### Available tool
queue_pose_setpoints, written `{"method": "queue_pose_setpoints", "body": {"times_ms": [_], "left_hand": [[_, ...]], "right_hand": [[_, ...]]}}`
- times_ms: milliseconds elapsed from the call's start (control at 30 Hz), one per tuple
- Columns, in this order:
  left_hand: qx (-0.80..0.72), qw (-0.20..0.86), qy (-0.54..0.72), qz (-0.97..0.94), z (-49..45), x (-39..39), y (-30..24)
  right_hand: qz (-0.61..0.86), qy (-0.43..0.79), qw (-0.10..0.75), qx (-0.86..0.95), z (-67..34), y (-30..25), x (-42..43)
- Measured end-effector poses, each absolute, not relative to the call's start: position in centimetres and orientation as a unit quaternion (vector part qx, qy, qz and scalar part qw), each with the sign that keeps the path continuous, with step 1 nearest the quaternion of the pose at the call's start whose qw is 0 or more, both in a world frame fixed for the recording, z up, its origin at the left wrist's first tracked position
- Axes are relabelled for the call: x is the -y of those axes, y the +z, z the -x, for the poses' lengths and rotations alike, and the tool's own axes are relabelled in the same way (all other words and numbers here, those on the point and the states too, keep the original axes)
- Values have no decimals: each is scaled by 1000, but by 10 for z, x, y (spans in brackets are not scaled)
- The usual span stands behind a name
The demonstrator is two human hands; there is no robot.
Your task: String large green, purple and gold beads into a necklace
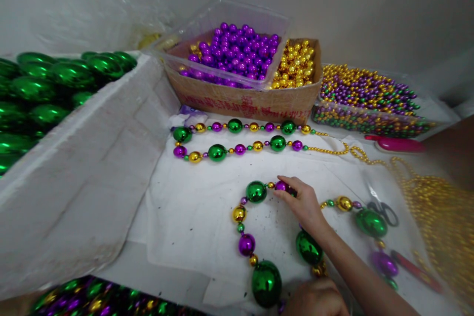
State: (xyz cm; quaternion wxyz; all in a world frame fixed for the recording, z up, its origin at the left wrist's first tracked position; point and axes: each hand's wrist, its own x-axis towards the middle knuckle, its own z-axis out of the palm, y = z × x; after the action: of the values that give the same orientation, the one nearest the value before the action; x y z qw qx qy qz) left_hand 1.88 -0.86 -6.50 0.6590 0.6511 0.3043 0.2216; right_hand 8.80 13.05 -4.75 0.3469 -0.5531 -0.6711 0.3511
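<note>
Right hand: the right hand is reaching in from the lower right, with thumb and fingertips closing together on a purple bead.
Purple bead: it is sitting at the top of the looped strand, just beside a green bead and a tiny gold spacer.
Left hand: the left hand is showing only partly at the bottom edge, next to the big green bead; I cannot tell whether its fingers are apart or closed.
Looped strand: it is lying in an arch on the white cloth, running under the right forearm and on to the right.
Doing it well: judging by the pinch, a light grip on the bead alone is serving best, with the other end steadied so the round beads are not rolling and the loop is not twisting.
Farther back: a laid-out strand is lying doubled in front of the cardboard box.
Supplies: purple balls and gold balls are filling the box; green baubles are filling the foam box at the left.
Right side: scissors and gold bead strings are lying near the arm.
</note>
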Motion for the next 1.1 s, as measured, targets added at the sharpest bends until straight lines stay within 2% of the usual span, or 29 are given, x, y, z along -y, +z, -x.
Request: {"method": "queue_pose_setpoints", "body": {"times_ms": [333,467,667,733,833,1000,1100], "left_hand": [[-321,645,230,-654,-19,7,-62],[-310,653,262,-639,-13,4,-43],[-370,704,240,-557,2,-12,2],[-366,714,227,-552,4,-15,5],[-371,712,225,-552,2,-14,3],[-389,692,223,-565,-2,-9,-2],[-393,680,235,-572,-4,-6,-1]], "right_hand": [[547,307,305,716,-90,-44,-129],[553,281,288,730,-89,-43,-135],[574,240,313,718,-145,16,-122],[545,296,303,723,-167,40,-94],[491,394,231,742,-183,54,-39],[560,371,130,729,-189,29,15],[563,475,156,658,-197,16,19]]}}
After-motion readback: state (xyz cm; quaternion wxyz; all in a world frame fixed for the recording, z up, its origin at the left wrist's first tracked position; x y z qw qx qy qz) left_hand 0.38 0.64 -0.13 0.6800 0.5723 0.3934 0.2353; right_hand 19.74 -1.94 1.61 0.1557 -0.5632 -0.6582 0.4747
